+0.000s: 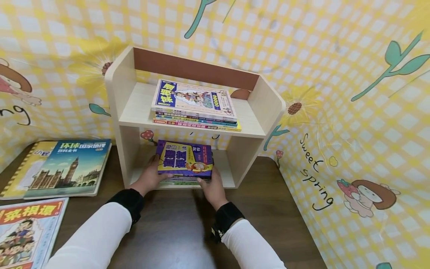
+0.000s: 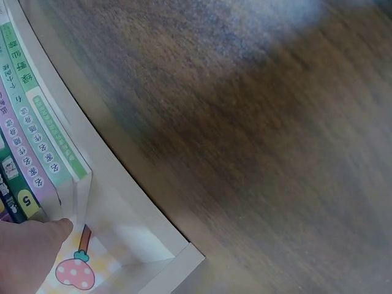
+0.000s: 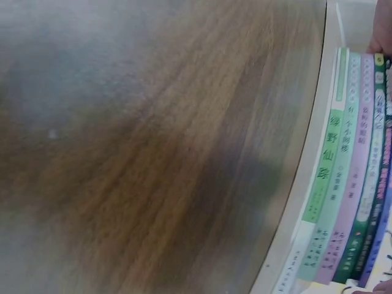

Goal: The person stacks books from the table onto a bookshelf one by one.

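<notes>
A purple and yellow book (image 1: 184,158) lies cover up on the pile of books on the lower shelf. My left hand (image 1: 149,175) holds the book's left side, and my right hand (image 1: 214,188) holds its right side, thumbs toward the front. Below it, green, mint and pink book spines (image 3: 343,159) are stacked flat. In the left wrist view my left thumb (image 2: 37,242) rests at the end of the stack, beside a dark green spine marked 5. The fingers behind the book are mostly hidden.
The small wooden bookshelf (image 1: 246,160) stands against a patterned cloth. Its upper shelf carries another flat pile of books (image 1: 195,99). At left on the dark table (image 1: 268,209) lie a blue book (image 1: 70,168), a yellow book (image 1: 28,168) and a comic-covered book (image 1: 30,231).
</notes>
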Motion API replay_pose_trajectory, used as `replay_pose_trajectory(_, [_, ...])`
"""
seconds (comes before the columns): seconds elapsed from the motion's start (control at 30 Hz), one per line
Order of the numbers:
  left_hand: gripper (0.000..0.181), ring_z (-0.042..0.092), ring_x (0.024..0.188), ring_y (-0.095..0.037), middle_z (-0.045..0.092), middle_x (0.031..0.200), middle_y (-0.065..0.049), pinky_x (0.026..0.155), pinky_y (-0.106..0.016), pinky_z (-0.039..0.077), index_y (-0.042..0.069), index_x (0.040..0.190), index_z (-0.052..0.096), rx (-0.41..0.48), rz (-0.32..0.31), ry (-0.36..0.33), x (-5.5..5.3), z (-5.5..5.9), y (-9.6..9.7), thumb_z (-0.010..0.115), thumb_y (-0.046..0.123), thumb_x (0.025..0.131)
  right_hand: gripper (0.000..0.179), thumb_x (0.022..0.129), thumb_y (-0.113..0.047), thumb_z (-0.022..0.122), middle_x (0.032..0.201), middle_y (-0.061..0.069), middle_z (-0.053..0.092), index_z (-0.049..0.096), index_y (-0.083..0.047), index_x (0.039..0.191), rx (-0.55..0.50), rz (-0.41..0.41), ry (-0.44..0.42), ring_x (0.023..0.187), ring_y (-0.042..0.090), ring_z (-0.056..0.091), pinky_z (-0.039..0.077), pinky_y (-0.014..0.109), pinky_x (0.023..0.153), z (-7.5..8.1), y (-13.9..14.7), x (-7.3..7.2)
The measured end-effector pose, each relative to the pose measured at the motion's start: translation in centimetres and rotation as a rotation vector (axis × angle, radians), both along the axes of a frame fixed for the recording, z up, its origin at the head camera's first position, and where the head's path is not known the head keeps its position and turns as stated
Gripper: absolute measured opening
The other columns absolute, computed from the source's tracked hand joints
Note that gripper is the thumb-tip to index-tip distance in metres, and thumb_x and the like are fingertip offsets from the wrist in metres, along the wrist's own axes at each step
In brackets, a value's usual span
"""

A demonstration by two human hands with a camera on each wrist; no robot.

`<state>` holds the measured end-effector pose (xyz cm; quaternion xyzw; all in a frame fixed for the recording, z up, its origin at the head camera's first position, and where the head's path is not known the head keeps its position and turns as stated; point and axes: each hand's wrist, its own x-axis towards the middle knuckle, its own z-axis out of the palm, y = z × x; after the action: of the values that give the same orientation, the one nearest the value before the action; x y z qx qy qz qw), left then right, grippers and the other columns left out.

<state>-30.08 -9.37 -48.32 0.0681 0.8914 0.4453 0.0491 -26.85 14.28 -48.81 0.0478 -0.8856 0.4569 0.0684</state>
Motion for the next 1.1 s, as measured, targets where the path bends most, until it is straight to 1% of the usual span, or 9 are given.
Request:
replay_pose_trajectory(0.07, [0.099,0.01,0.143,-0.044,0.009,0.156,-0.029,0.116,-0.055,0.013,-0.004,0.152,0.003,0.0,0.003,0.015,0.4,-0.2,-0.4,0.072,0.026,0.088,0.067,0.092,-0.018,0.067,0.147,0.023,0.038,0.033,0.001,0.146,-0.001,0.021,0.005,0.135,0.035,0.036,0.031,0.05,0.111,0.2,-0.2,0.7])
replay_pose_trajectory(0.17, [0.101,0.013,0.141,-0.047,0.012,0.154,-0.031,0.114,-0.059,0.017,-0.003,0.152,0.004,0.007,0.006,0.062,1.4,-0.6,-1.0,0.075,0.024,0.085,0.073,0.092,-0.021,0.067,0.153,0.024,0.028,0.027,0.001,0.15,-0.015,0.056,-0.037,0.141,0.037,0.028,0.026,0.052,0.113,0.8,-0.4,2.3])
replay_pose_trajectory(0.27, [0.1,0.013,0.139,-0.051,0.014,0.152,-0.033,0.111,-0.062,0.019,-0.004,0.151,0.009,-0.009,0.013,0.096,3.0,-1.0,-1.7,0.076,0.026,0.084,0.081,0.093,-0.029,0.066,0.158,0.022,0.017,0.02,-0.002,0.153,-0.022,0.081,-0.108,0.144,0.037,0.018,0.022,0.054,0.114,1.4,-0.2,4.4])
replay_pose_trajectory(0.37, [0.101,0.012,0.139,-0.053,0.012,0.152,-0.036,0.109,-0.065,0.018,-0.007,0.151,0.01,-0.057,0.036,0.089,4.8,-1.1,-2.6,0.076,0.031,0.084,0.087,0.09,-0.035,0.068,0.159,0.02,0.015,0.018,-0.005,0.154,-0.032,0.091,-0.144,0.145,0.037,0.016,0.023,0.056,0.113,1.9,0.1,6.2])
replay_pose_trajectory(0.5, [0.099,0.016,0.137,-0.054,0.015,0.151,-0.037,0.108,-0.065,0.021,-0.009,0.15,0.012,-0.115,0.048,0.077,7.2,-0.8,-3.9,0.074,0.032,0.085,0.089,0.087,-0.038,0.071,0.159,0.018,0.015,0.02,-0.007,0.154,-0.017,0.093,-0.16,0.145,0.036,0.017,0.026,0.057,0.111,2.4,0.5,8.1])
replay_pose_trajectory(0.6, [0.09,0.023,0.135,-0.054,0.02,0.15,-0.036,0.106,-0.064,0.026,-0.008,0.149,0.02,-0.145,0.042,0.076,9.1,-0.3,-5.2,0.073,0.03,0.087,0.089,0.086,-0.039,0.071,0.159,0.018,0.015,0.022,-0.01,0.154,-0.007,0.098,-0.177,0.144,0.038,0.019,0.028,0.059,0.11,2.5,0.6,9.2])
replay_pose_trajectory(0.8, [0.079,0.034,0.128,-0.054,0.03,0.144,-0.036,0.101,-0.066,0.032,-0.008,0.144,0.033,-0.221,0.08,0.054,12.5,0.4,-8.4,0.072,0.03,0.087,0.09,0.084,-0.042,0.073,0.16,0.016,0.015,0.024,-0.014,0.154,-0.015,0.129,-0.237,0.143,0.04,0.021,0.029,0.062,0.107,2.7,0.2,11.3])
replay_pose_trajectory(0.93, [0.078,0.033,0.126,-0.056,0.031,0.142,-0.038,0.099,-0.067,0.032,-0.009,0.144,0.033,-0.244,0.115,0.051,13.8,0.5,-11.2,0.069,0.032,0.089,0.09,0.083,-0.039,0.075,0.159,0.017,0.018,0.027,-0.012,0.153,-0.036,0.169,-0.248,0.142,0.04,0.023,0.028,0.062,0.107,3.0,-0.6,12.9])
replay_pose_trajectory(1.1, [0.079,0.03,0.123,-0.06,0.029,0.139,-0.043,0.095,-0.071,0.03,-0.014,0.143,0.029,-0.249,0.192,0.079,14.4,0.6,-15.2,0.061,0.04,0.094,0.089,0.081,-0.035,0.077,0.158,0.016,0.02,0.029,-0.013,0.152,-0.027,0.238,-0.266,0.141,0.041,0.025,0.029,0.063,0.107,3.2,-1.9,15.1])
